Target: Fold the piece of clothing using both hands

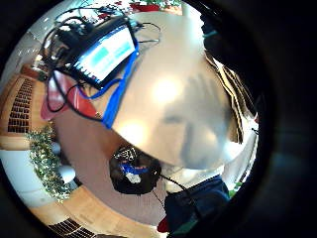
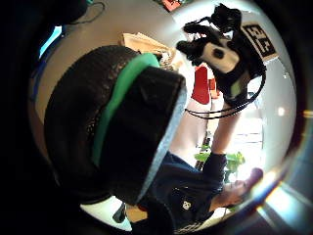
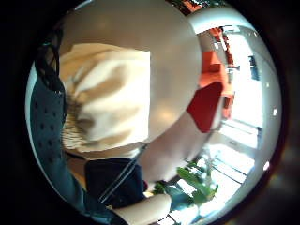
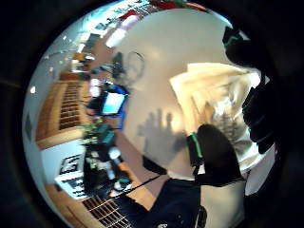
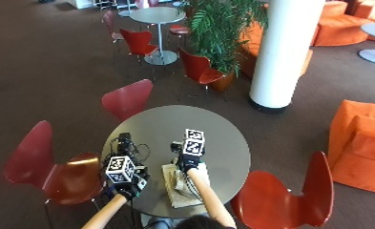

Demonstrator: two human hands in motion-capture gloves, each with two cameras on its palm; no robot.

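Outside view, from above: a person sits at a round grey table point(image 5: 219, 138) in the middle of the frame, both forearms reaching up from the lower edge. One cream garment point(image 5: 177, 188), soft and folded into a rough rectangle, lies on the tabletop near the lower rim, just in front of the person. The right hand point(image 5: 187, 162) hovers over the garment's upper end; its little finger side palm view shows the pale cloth point(image 3: 108, 98) in smooth, rounded folds with a ribbed or striped patch along one side, and its thumb side palm view shows dark gloved fingers point(image 4: 259, 114) spread above the fabric point(image 4: 213, 95), holding nothing. The left hand point(image 5: 127, 183) is at the table's lower left edge, apart from the garment; whether its fingers are spread or curled cannot be told. A small tangle of black devices and cables point(image 5: 127, 143) sits on the table's left side. Four glossy red moulded chairs ring the table: one at upper left point(image 5: 129, 98), two at left point(image 5: 50, 167), one at lower right point(image 5: 288, 191). A white cylindrical column point(image 5: 279, 47) rises at upper right.
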